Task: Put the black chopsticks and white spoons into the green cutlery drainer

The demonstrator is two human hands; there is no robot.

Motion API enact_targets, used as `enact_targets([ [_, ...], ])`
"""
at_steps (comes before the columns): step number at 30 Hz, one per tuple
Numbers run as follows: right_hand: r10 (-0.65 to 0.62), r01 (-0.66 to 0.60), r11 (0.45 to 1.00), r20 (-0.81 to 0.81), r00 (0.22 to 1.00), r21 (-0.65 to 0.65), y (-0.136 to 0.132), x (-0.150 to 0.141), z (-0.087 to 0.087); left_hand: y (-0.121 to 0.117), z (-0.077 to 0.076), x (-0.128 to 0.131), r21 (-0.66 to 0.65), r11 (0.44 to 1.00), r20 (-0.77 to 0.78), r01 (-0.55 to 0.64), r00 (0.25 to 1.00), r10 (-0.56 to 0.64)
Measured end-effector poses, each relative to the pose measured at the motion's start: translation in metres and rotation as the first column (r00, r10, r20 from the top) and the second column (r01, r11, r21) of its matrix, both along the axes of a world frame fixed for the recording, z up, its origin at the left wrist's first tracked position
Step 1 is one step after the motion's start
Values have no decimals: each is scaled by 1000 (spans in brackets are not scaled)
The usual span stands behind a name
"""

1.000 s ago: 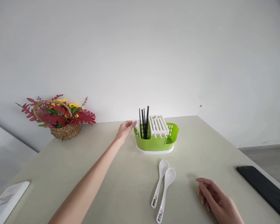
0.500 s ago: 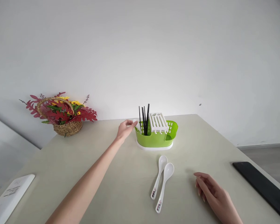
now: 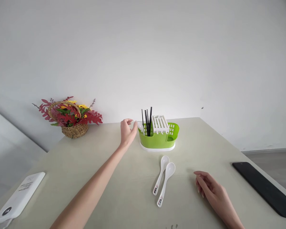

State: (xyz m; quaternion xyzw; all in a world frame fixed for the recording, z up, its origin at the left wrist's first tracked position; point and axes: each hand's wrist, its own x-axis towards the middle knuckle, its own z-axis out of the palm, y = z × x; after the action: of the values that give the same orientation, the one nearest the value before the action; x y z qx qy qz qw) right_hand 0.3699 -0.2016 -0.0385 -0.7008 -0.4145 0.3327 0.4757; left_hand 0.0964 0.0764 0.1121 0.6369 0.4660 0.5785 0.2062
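Beside the left end of the green cutlery holder (image 3: 154,142), my left hand (image 3: 128,132) has its thumb and fingers apart and holds nothing. A white spoon (image 3: 141,128) leans in that end of the holder, bowl up, just right of my thumb. Several black chopsticks (image 3: 147,124) stand next to it. Two more white spoons, a left one (image 3: 160,173) and a right one (image 3: 167,181), lie on the table in front of the holder with their bowls pointing away from me. To their right, my right hand (image 3: 209,186) rests loosely curled over the table, open and without anything in it.
A slotted white rack (image 3: 160,124) sits on the holder's middle. At the back left stands a wicker basket (image 3: 75,131) of artificial flowers. A white box-like device (image 3: 20,197) lies at the left, a black phone (image 3: 262,187) at the right edge. The wall (image 3: 143,57) rises behind the table.
My left hand has let go of the spoon in the holder and drawn slightly left, its fingers parting. My right hand stays about where it was. The whole view has shifted a little.
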Motion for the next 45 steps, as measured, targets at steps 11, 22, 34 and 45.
enact_targets([
  [11, 37, -34, 994, -23, 999, 106, -1, 2, 2, -155, -84, 20, -98, 923, -537, 372, 761, -364],
  [22, 39, -30, 978, -39, 998, 207, 3, -1, 6, -189, -73, 90, 10, 984, -965, 177, 260, -37],
  [34, 64, -55, 979, -40, 997, 196, 4, 5, -7, -204, -89, 98, -16, 965, -996, 263, 77, -37],
  [45, 65, -56, 982, -47, 997, 178, 1, 4, -5, -162, 2, 40, -81, 956, -654, 282, 709, -264],
])
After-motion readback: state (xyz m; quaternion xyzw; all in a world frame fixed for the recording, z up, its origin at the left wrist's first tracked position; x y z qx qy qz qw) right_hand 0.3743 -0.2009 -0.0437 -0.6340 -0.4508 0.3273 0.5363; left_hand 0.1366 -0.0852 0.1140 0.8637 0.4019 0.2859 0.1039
